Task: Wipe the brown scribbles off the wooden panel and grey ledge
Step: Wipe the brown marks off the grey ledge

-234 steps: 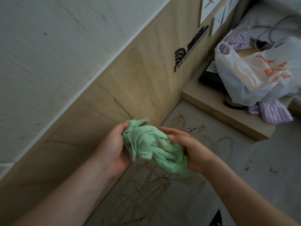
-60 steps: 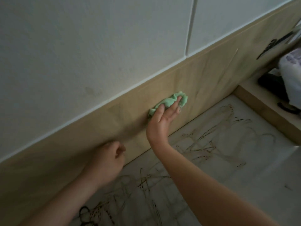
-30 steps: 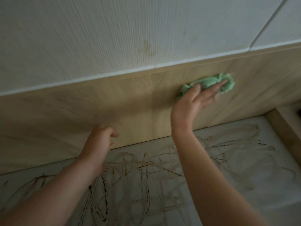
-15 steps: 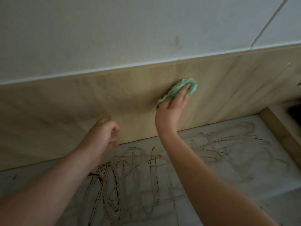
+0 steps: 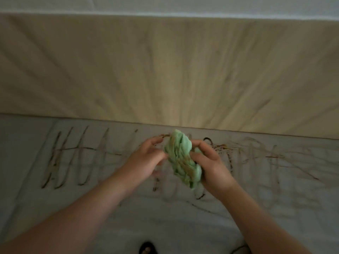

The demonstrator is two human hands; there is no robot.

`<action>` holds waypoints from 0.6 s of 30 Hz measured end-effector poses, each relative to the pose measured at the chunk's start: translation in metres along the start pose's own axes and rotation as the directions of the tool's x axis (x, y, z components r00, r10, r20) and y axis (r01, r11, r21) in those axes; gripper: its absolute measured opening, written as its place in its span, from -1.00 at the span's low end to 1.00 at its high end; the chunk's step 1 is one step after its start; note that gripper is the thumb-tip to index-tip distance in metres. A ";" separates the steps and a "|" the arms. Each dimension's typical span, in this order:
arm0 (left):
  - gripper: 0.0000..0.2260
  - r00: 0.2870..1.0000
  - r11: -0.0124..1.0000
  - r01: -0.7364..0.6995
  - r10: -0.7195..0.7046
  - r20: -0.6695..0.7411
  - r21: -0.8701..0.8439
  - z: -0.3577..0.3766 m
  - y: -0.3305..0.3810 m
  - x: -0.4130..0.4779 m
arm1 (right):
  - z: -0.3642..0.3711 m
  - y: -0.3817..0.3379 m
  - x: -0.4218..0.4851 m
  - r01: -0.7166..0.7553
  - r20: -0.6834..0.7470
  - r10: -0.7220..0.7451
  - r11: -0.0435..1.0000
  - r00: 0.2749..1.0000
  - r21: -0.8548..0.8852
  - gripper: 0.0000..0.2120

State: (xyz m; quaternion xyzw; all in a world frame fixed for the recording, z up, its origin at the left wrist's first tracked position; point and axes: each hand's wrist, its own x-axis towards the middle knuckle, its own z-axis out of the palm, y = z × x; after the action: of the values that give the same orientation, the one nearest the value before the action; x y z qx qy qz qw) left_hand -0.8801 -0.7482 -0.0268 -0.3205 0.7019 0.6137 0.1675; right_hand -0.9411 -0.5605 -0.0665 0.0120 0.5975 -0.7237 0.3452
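A bunched green cloth (image 5: 181, 158) with brown smears is held up above the grey ledge (image 5: 128, 208). My right hand (image 5: 211, 165) grips its right side, fingers curled round it. My left hand (image 5: 146, 160) meets the cloth's left edge with thumb and fingers, seeming to pinch it; motion blur hides the exact contact. Brown scribbles (image 5: 73, 156) cover the ledge from left to right. The wooden panel (image 5: 165, 74) rises behind, showing only faint dark streaks.
A white wall (image 5: 183, 4) tops the wooden panel. At the bottom edge a dark sandalled foot (image 5: 147, 249) shows on the floor below the ledge. A thin dark cord (image 5: 240, 249) lies at the bottom right.
My right hand has come off the wooden panel and brought the cloth down in front of me. My left hand has moved in to the cloth. The view has tilted down toward the ledge.
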 end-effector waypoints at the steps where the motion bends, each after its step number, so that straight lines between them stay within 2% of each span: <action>1: -0.71 0.999 0.999 0.027 -0.027 0.046 -0.016 -0.027 -0.019 -0.011 | 0.029 0.013 -0.002 0.002 0.038 0.003 0.993 0.999 -0.119 -0.84; 3: -0.73 0.987 0.998 0.051 -0.044 0.152 -0.043 -0.063 -0.048 -0.027 | 0.069 0.035 -0.009 0.004 0.086 0.028 0.939 0.996 -0.345 -0.82; 5: -0.62 0.980 0.992 0.066 -0.044 0.194 -0.110 -0.095 -0.077 -0.037 | 0.109 0.056 -0.010 -0.015 0.138 0.083 0.901 0.987 -0.434 -0.82; 6: -0.62 0.982 0.988 0.081 -0.057 0.178 -0.130 -0.109 -0.089 -0.040 | 0.127 0.065 -0.009 -0.038 0.137 0.110 0.893 0.984 -0.449 -0.84; 9: -0.80 0.994 0.991 0.103 -0.100 0.040 -0.083 -0.153 -0.119 -0.040 | 0.170 0.085 0.002 -0.103 0.084 0.164 0.864 0.983 -0.492 -0.97; 11: -0.79 0.994 0.979 0.104 -0.107 -0.011 -0.176 -0.177 -0.137 -0.038 | 0.189 0.094 0.014 -0.175 0.092 0.250 0.855 0.964 -0.487 -0.89; 15: -0.67 0.985 0.845 0.108 -0.160 -0.055 -0.523 -0.210 -0.163 -0.035 | 0.209 0.112 0.033 -0.387 0.234 0.442 0.889 0.866 -0.245 -0.68; 16: -0.62 0.985 0.806 0.105 -0.164 -0.049 -0.582 -0.215 -0.165 -0.036 | 0.211 0.115 0.037 -0.398 0.285 0.451 0.889 0.846 -0.226 -0.65; 18: -0.49 0.986 0.756 0.097 -0.160 -0.039 -0.648 -0.223 -0.169 -0.034 | 0.215 0.116 0.043 -0.326 0.373 0.423 0.897 0.826 -0.297 -0.51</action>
State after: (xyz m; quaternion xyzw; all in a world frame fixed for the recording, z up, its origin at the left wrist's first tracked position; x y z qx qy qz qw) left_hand -0.7088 -0.9625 -0.0904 -0.4335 0.4324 0.7886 0.0567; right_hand -0.8288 -0.7746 -0.1228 -0.0676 0.5690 -0.5551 0.6030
